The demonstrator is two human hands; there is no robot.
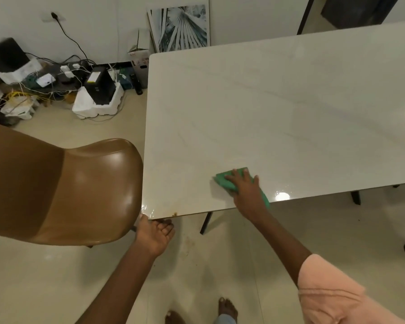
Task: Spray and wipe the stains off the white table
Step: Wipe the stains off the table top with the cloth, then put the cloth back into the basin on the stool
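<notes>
The left hand (153, 238), fingers curled and holding nothing, waits below the table (278, 101) corner at 7 o'clock, while the right hand (247, 191) presses flat on the green cloth (222, 178) to rub stains by the near edge.

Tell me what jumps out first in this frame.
The right hand presses a green cloth flat on the white table near its front edge. The left hand sits at the table's near-left corner, fingers curled under the edge, beside brownish stains on the rim. A glossy brown chair fills the left; cables and boxes clutter the floor behind.
</notes>
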